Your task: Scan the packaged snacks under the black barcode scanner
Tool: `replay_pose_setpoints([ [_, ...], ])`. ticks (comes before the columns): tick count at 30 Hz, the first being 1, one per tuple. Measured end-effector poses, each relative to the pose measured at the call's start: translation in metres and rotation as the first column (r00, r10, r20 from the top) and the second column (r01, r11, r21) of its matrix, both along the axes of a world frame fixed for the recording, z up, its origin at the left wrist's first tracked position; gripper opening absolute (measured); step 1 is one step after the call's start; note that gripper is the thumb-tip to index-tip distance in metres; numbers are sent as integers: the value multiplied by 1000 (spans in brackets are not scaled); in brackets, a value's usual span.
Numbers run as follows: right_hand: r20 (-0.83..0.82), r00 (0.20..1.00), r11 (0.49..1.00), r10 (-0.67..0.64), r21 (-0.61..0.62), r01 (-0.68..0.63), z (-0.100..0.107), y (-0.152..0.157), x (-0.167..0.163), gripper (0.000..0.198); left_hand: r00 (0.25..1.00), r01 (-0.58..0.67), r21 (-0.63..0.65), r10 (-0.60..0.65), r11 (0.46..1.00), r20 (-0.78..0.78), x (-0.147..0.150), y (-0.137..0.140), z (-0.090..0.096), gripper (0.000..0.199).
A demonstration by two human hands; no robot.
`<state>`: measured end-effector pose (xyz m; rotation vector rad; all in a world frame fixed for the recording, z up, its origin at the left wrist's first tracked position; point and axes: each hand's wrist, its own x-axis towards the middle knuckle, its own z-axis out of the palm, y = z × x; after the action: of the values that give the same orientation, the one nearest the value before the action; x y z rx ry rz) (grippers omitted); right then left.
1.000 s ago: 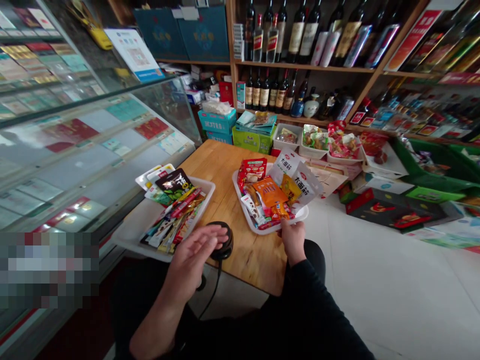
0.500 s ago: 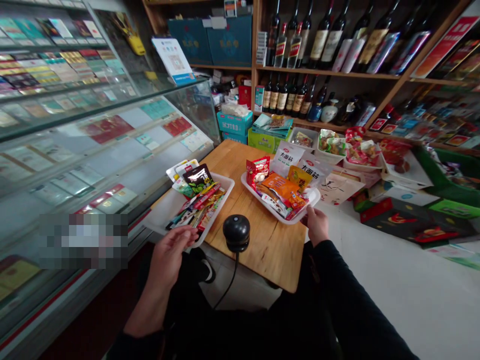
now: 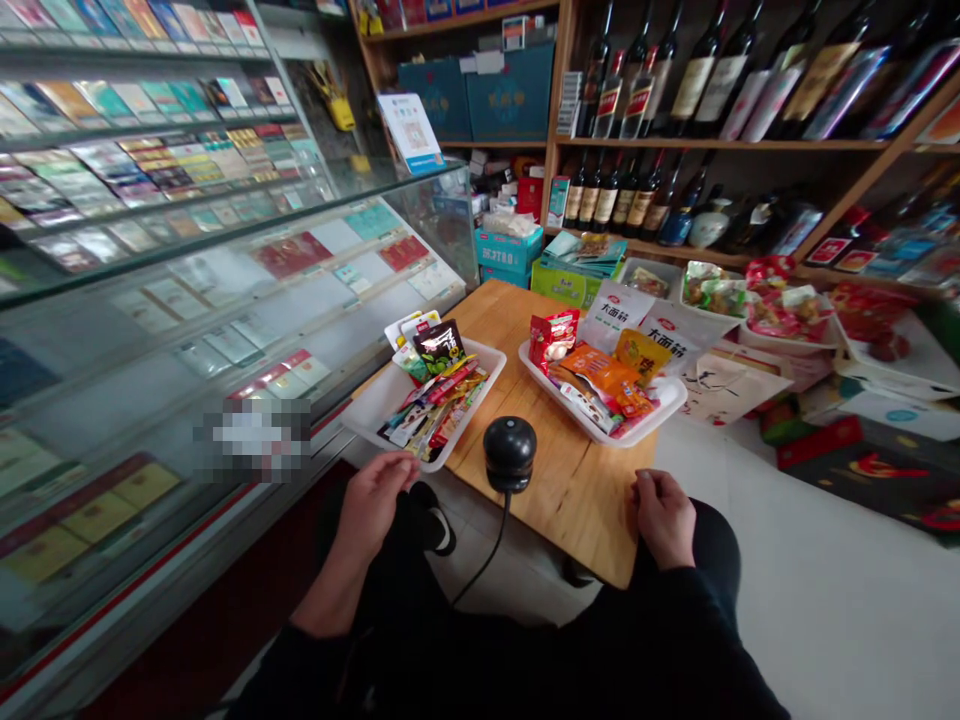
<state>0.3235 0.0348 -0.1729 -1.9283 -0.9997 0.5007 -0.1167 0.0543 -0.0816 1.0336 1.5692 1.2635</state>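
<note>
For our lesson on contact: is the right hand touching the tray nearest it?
Apart: the head view shows bare tabletop between right hand and tray.

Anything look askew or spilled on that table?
The left tray looks slightly off: its near edge appears to overhang the front edge of the wooden table. I see nothing spilled.

Dim, soft light; bottles (image 3: 817,85) lean, stretched, toward the blurred right edge; 1 pixelated patch (image 3: 255,440) at left
</note>
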Motion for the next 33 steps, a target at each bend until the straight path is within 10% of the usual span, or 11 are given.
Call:
replay_pose_setpoints([
  [5, 101, 990, 995, 95, 33, -99, -9, -16, -17, 42, 974, 70, 112, -44, 991, -221, 10, 0, -3, 42],
  [12, 389, 890, 960, 239, 42, -277, -17, -15, -31, 32, 701, 224, 288, 51, 931, -711, 34, -15, -9, 37],
  [33, 477, 845, 954, 242, 42, -297, -20, -18, -33, 24, 597, 330, 177, -59, 927, -800, 7, 38, -14, 30],
])
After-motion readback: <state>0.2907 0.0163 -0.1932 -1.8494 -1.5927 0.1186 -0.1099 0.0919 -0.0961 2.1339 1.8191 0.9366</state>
